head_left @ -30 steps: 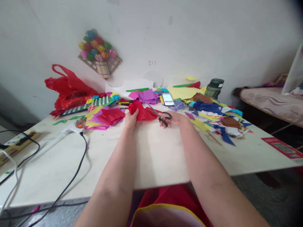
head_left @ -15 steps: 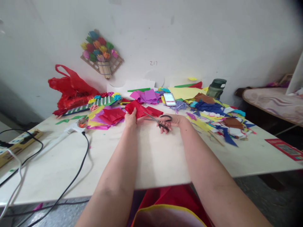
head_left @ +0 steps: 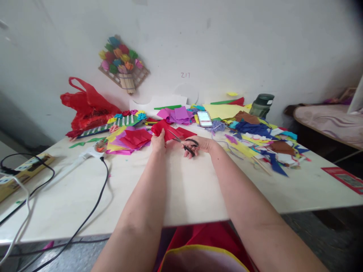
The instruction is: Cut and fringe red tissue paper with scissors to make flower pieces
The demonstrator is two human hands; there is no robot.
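Observation:
My left hand (head_left: 159, 142) is closed on a piece of red paper (head_left: 162, 128), thumb on top, holding it above the table. In my right hand (head_left: 195, 146) is a pair of scissors (head_left: 189, 150) with black handles, the fingers through the loops. The scissor blades point left and lie against the right part of the red paper; whether they cut into it I cannot make out. Just left of my left hand lies a stack of red, purple and yellow paper sheets (head_left: 133, 139).
A red plastic bag (head_left: 85, 104), purple paper (head_left: 180, 115), a phone (head_left: 204, 118) and a green bottle (head_left: 261, 105) stand or lie along the back. Coloured scraps (head_left: 255, 130) heap at right. A power strip (head_left: 25, 175) and a black cable (head_left: 98, 204) occupy the left.
My right hand has moved left with the scissors, bringing the blades up to the red paper. The blades now look closer together. My left hand keeps its hold.

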